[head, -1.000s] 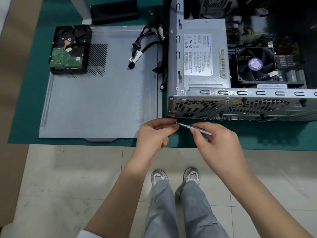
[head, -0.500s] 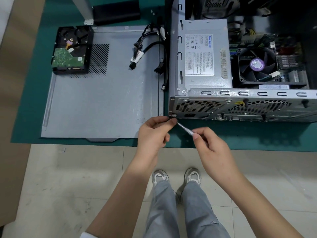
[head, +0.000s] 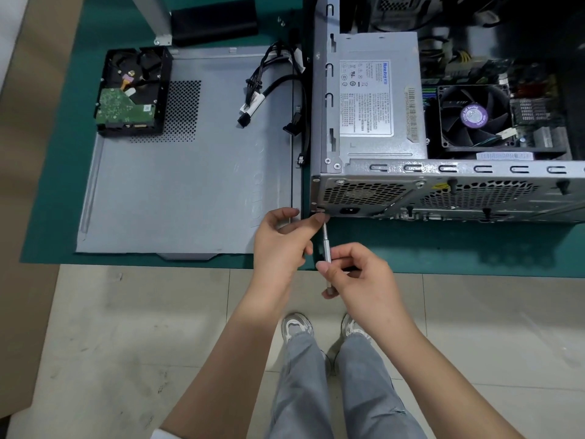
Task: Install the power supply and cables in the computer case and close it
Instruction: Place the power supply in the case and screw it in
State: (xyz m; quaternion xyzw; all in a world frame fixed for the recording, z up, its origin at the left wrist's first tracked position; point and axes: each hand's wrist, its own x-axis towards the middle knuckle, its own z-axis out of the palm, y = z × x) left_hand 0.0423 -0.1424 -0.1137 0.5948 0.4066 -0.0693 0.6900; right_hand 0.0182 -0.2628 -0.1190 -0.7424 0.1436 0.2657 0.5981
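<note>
Head view: green mat [head: 47, 198] over pale floor tiles; panel [head: 177, 185] and drive [head: 131, 93] left of the left hand [head: 278, 245], which pinches at the case [head: 443, 191] corner; right hand [head: 357, 274] grips screwdriver [head: 326, 248]; PSU [head: 376, 96] sits inside.

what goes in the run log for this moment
step: screwing power supply | right hand: grips slim silver screwdriver | left hand: pinches at tip, grey metal computer case rear corner | side panel: off

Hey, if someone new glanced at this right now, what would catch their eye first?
Probably the two hands at the table's front edge: the right hand holds a slim screwdriver up to the open computer case at its rear left corner, where the left hand pinches. Next, the hard drive lying on the side panel.
</note>
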